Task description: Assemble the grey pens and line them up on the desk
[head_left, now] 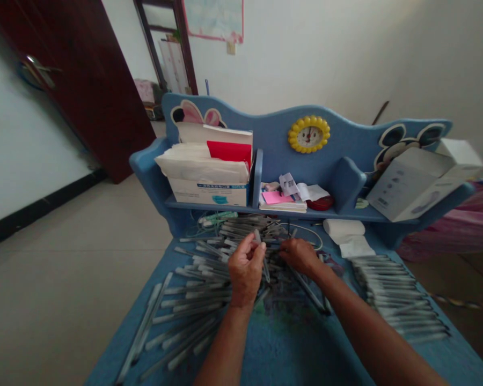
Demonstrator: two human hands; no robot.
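Note:
My left hand [246,266] is raised over the blue desk [282,343], its fingers pinched on a thin grey pen [262,254] that points down. My right hand [301,255] lies palm down just to the right, its fingers curled into a loose pile of grey pens [241,228] at the back of the desk. More pens [185,316] lie fanned out across the left side of the desk. A tidy row of pens [398,297] lies along the right edge.
The desk's shelf carries a white box of papers with a red sheet [209,171], pink notes [277,198], a yellow clock [309,134] and a grey carton [414,182]. A white roll [344,230] sits below the shelf. A dark door [84,80] stands at left.

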